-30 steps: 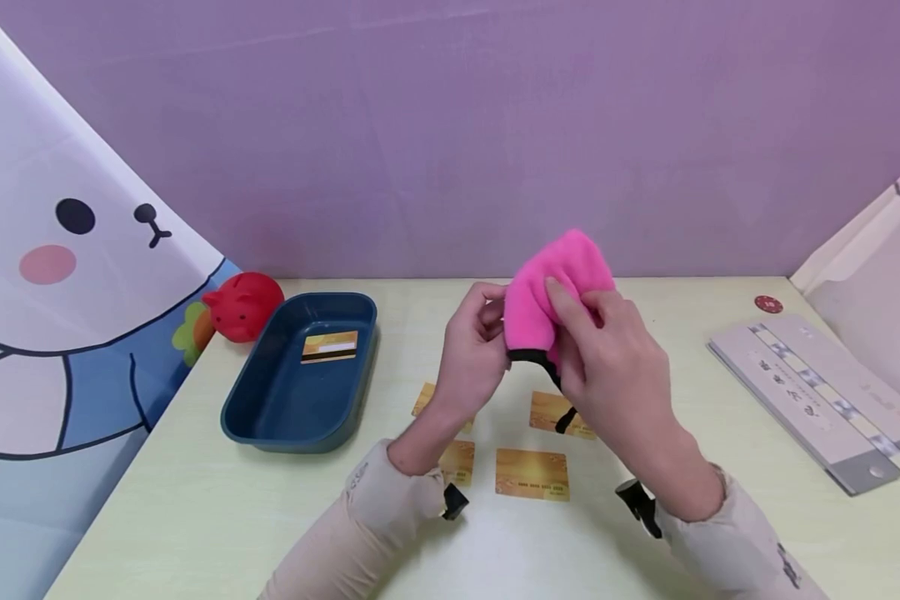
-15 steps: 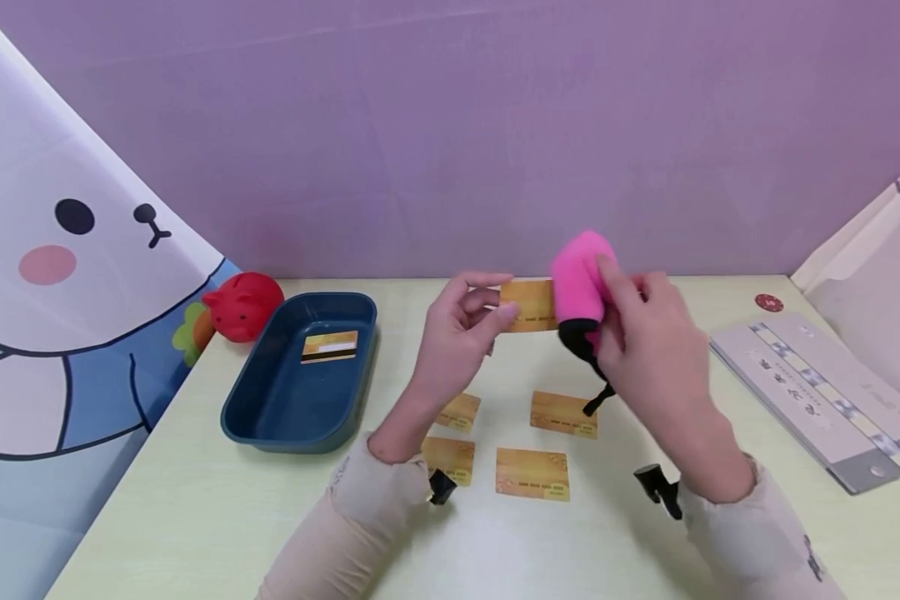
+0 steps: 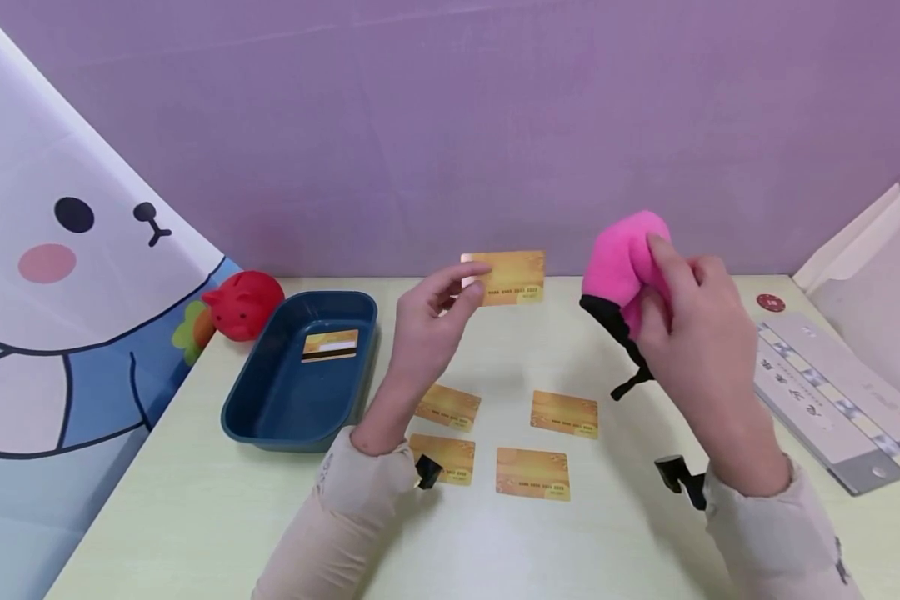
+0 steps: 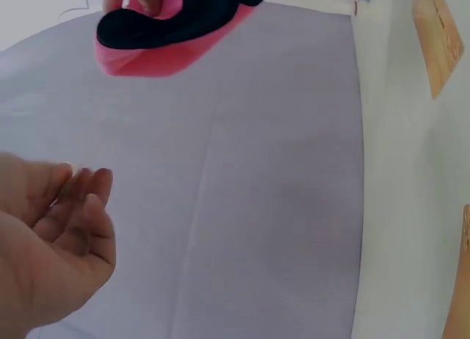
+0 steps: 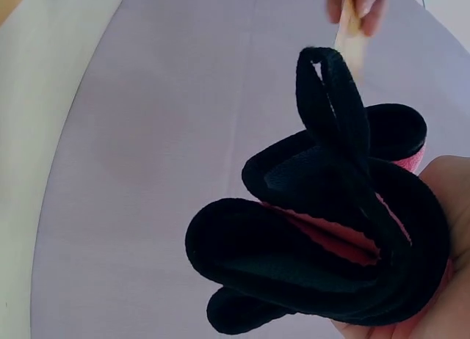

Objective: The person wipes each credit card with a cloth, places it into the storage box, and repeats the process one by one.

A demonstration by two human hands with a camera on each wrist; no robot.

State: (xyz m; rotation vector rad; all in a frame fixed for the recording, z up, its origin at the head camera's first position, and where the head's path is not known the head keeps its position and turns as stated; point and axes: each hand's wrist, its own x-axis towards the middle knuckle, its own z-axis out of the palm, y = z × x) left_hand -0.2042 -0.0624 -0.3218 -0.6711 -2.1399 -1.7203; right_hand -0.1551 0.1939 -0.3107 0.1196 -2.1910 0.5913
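My left hand (image 3: pixel 426 333) pinches a gold bank card (image 3: pixel 516 275) by its left end between thumb and fingers, raised above the back of the table. In the right wrist view the same card (image 5: pixel 351 49) appears blurred, nearly edge-on. My right hand (image 3: pixel 708 358) grips a bunched pink cloth (image 3: pixel 622 258) with black edging, held up to the right of the card and apart from it. A black loop (image 5: pixel 330 89) sticks out from the cloth's folded edge. Several more gold cards lie flat below the hands, one front middle card (image 3: pixel 532 474) among them.
At the left stands a blue tray (image 3: pixel 240 421) with a striped card (image 3: pixel 330 345) lying in it. Behind it sits a red piggy bank (image 3: pixel 243 304). A grey binder (image 3: pixel 832 400) and a red chip (image 3: pixel 771 302) lie at the right. A purple curtain (image 3: pixel 450 133) hangs behind the table.
The cloth has moved right and up, away from the left hand. The card, hidden at first and then partly behind the cloth, now shows whole in the left hand, which has shifted left.
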